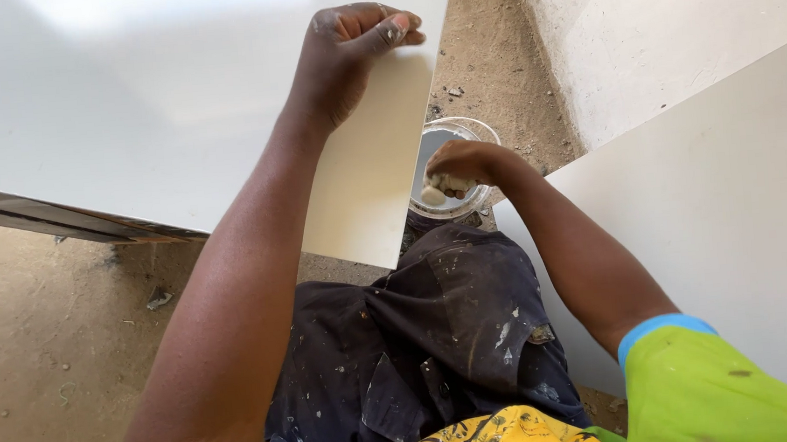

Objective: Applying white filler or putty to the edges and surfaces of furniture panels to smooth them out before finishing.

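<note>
Here the person's left hand [347,52] is raised and clenched on the top edge of a cream-white panel [366,172], fingers curled over the edge and the thumb pressed against the near face. The panel stands tilted, its lower corner hanging just above the person's lap, below and slightly right of that hand. Behind the hand and stretching well to its left lies a larger glossy white board [122,102], whose dark lower edge runs slantwise over the dusty floor [39,352].

The right hand [459,164] is lower down, just beside the panel's right edge, reaching into a small clear round container [475,130] that rests on the ground. Its fingers are bent and closed round a small pale lump [433,194], coated in the same pale stuff; what the lump is, I cannot tell. The container's rim shows beyond the knuckles, with grey-blue liquid or a reflection inside.

Right of that hand, and touching nothing it holds, another wide white board [721,214] leans up toward a rough plastered wall [641,33]. Beneath both forearms are dark paint-spattered trousers [440,339], and the right arm comes out of a bright green sleeve [706,383] with a blue cuff.
</note>
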